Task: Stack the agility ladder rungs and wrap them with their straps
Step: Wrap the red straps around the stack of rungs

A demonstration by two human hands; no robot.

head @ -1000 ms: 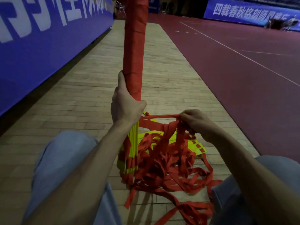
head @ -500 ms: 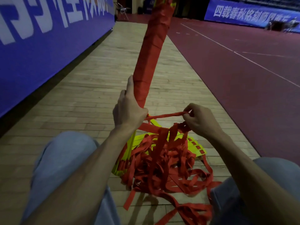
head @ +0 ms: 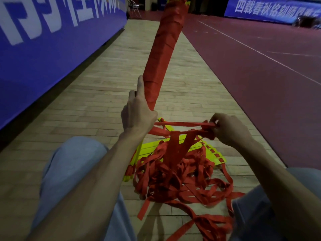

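A long bundle of stacked rungs (head: 165, 49), wound in red strap, stands on end and leans away to the upper right. My left hand (head: 139, 110) grips it near the lower edge of the wrapping, forefinger pointing up along it. Below the hand the bundle's bare yellow rung ends (head: 133, 164) show. My right hand (head: 229, 129) pinches a red strap (head: 182, 124) stretched taut from the bundle. A loose tangle of red straps (head: 177, 178) lies on the floor between my knees. Several loose yellow rungs (head: 213, 153) lie under it.
I sit on a wooden floor (head: 86, 105) with my knees in light trousers (head: 69, 171) on either side of the tangle. A blue banner wall (head: 43, 49) runs along the left. Dark red court flooring (head: 260, 75) lies to the right.
The wrapped bundle has tipped from upright to leaning right. My right hand has pulled the strap farther right, and the strap is tighter.
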